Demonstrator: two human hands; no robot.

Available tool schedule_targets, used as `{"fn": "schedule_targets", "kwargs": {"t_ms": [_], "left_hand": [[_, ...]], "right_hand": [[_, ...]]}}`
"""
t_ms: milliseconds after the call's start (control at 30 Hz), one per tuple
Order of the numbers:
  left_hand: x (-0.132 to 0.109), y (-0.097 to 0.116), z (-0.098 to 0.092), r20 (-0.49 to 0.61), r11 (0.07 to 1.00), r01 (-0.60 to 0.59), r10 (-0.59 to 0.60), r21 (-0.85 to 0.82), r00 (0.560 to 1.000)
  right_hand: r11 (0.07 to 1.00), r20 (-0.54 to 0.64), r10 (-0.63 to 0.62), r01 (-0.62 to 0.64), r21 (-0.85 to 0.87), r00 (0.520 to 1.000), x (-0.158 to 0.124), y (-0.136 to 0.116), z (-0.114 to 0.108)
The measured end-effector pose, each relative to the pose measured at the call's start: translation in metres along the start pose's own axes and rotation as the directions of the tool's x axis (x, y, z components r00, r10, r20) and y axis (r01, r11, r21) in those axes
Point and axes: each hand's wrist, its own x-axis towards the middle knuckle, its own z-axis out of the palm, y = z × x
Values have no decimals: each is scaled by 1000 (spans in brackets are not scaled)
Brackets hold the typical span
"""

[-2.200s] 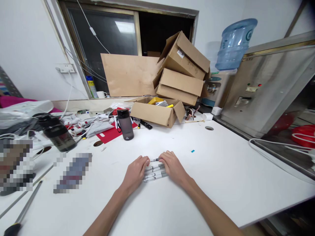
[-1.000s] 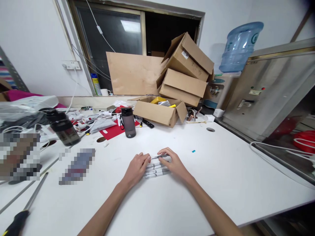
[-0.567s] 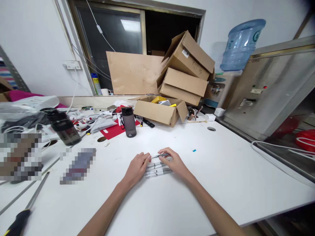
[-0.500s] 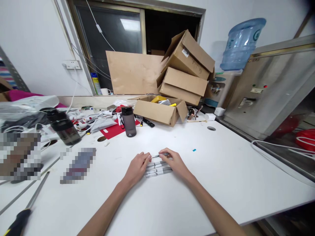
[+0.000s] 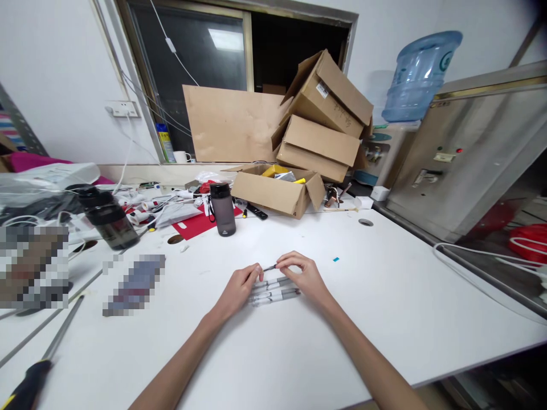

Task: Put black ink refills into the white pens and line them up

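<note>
A slim pen [image 5: 269, 267] spans the gap between my two hands, slightly above the white table. My left hand [image 5: 237, 290] pinches its left end between thumb and fingers. The fingertips of my right hand [image 5: 306, 277] close on its right end, with the other fingers curled above. Just below it lie several clear pens [image 5: 273, 295] with grey sections, side by side on the table. My hands partly cover their ends.
A dark water bottle [image 5: 222, 209] stands beyond my hands, before an open cardboard box [image 5: 267, 191]. A blue scrap [image 5: 335, 259] lies right of my hands. A yellow-and-black screwdriver [image 5: 32, 378] lies at the left front. Cables and clutter fill the back left.
My right hand has risen a little, its fingers arched higher. The pen between my hands now tilts up to the right and shows darker.
</note>
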Motion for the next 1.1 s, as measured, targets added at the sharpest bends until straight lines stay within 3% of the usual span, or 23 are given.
{"fn": "schedule_targets", "kwargs": {"t_ms": [367, 633, 933, 1100], "left_hand": [[0, 6, -4, 58, 996, 28, -23, -87, 998], [1, 5, -10, 146, 988, 59, -37, -144, 989], [2, 5, -8, 89, 992, 32, -21, -125, 996], [2, 4, -11, 28, 997, 44, -43, -69, 999]], "right_hand": [[994, -48, -57, 53, -94, 997, -3, 0, -4], [969, -134, -199, 174, -177, 971, -2, -10, -6], [998, -124, 0, -7, -56, 992, 1, -9, -7], [995, -202, 77, -87, -40, 976, 3, -1, -9]]}}
